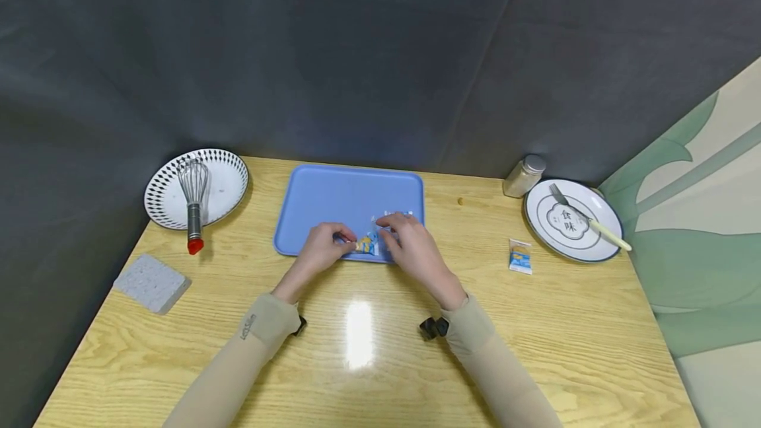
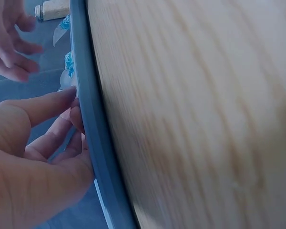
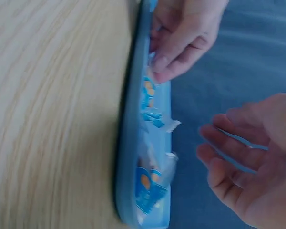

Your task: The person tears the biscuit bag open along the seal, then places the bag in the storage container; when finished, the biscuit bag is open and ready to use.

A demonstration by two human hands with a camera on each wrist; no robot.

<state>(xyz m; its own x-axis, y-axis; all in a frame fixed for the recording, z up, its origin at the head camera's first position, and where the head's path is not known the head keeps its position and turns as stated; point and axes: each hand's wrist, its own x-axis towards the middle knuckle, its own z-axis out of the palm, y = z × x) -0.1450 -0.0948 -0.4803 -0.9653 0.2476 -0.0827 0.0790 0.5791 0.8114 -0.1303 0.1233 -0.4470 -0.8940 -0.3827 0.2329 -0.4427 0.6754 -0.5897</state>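
A blue tray point(image 1: 351, 193) lies on the wooden table. Over its front edge, my left hand point(image 1: 324, 245) pinches one end of a small blue-and-orange snack packet point(image 1: 368, 245) between thumb and fingers. The packet's gripped end is hidden by the fingertips. My right hand point(image 1: 410, 246) hovers over the tray's right front corner, its fingers loosely bent and apart from the packets, as the right wrist view shows. Beneath it, a second clear-and-blue snack packet point(image 3: 150, 188) lies in the tray, partly covered in the head view.
Another snack packet point(image 1: 520, 256) lies on the table at right, near a plate point(image 1: 538, 216) bearing a fork point(image 1: 585, 216) and a capped jar point(image 1: 523, 177). At left are a patterned plate point(image 1: 228, 180) with a whisk point(image 1: 193, 203) and a grey block point(image 1: 151, 283). Dark cloth point(image 1: 368, 51) hangs behind.
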